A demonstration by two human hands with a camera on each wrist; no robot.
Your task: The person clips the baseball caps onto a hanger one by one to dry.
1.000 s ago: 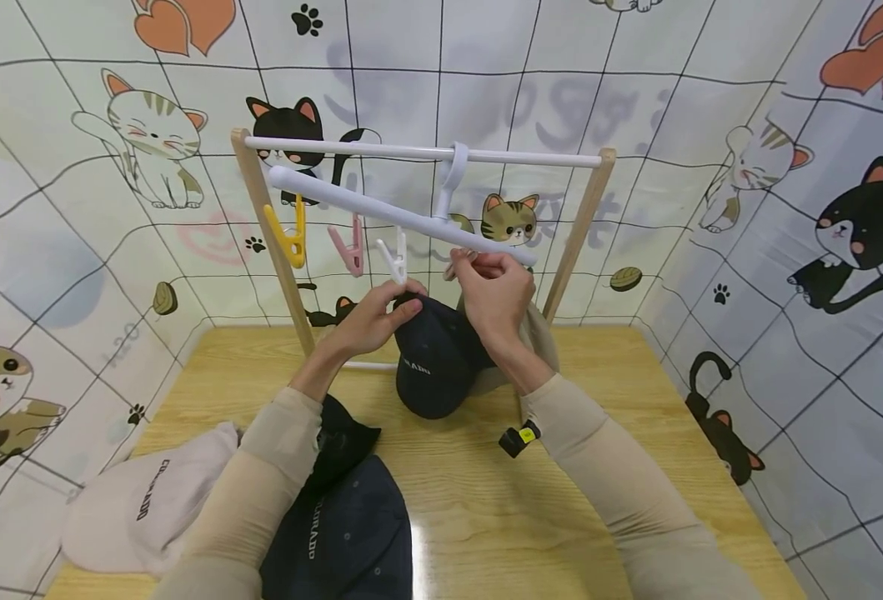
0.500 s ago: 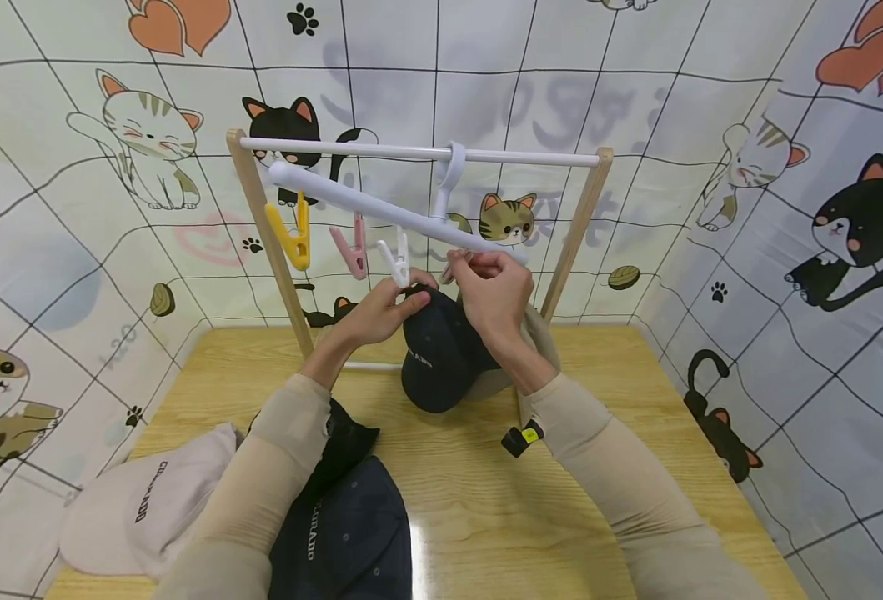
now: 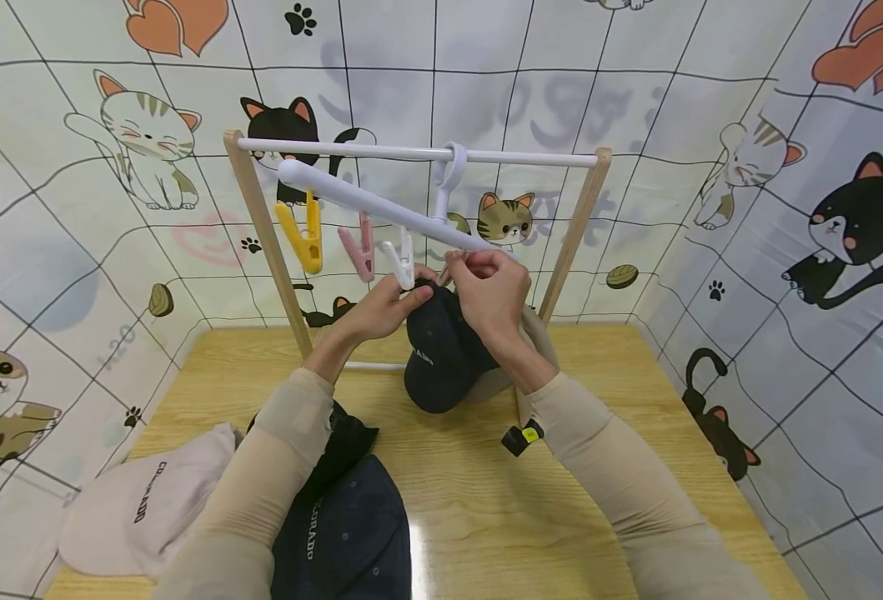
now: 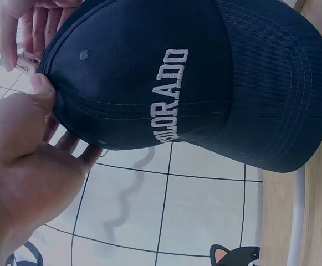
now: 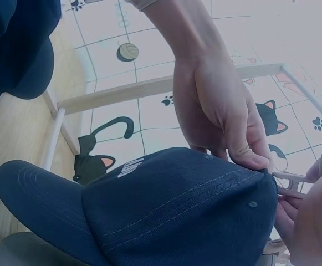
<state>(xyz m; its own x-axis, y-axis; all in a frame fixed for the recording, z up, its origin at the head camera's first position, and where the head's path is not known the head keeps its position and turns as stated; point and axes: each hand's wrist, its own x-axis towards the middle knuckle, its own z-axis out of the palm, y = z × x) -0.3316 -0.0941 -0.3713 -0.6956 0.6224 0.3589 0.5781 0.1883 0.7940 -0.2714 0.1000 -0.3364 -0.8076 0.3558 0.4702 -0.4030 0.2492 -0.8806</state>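
A navy cap (image 3: 441, 358) with white COLORADO lettering hangs brim down beneath a white hanger bar (image 3: 381, 204). My left hand (image 3: 383, 310) pinches the cap's upper back edge between thumb and fingers. Just to the right, my right hand (image 3: 492, 292) pinches a pale clothespin (image 5: 292, 184). In the right wrist view its jaws meet the cap's edge beside the left fingertips; how firmly they grip cannot be told. Behind the navy cap and right forearm, a beige cap (image 3: 490, 385) is partly hidden. White (image 3: 404, 260), pink (image 3: 362, 250) and yellow (image 3: 306, 237) clothespins dangle along the bar's left half.
The tilted hanger hooks over the white rail (image 3: 381, 152) of a wooden-legged rack (image 3: 574, 237). On the wooden table (image 3: 501, 517) lie a light pink cap (image 3: 133, 508), a black cap (image 3: 347, 442) and another navy cap (image 3: 358, 533), partly under my left forearm.
My left hand and the navy cap have shifted slightly right and up, nearer the right hand. The hanger and its dangling clothespins have moved a little right. Both hands keep their holds.
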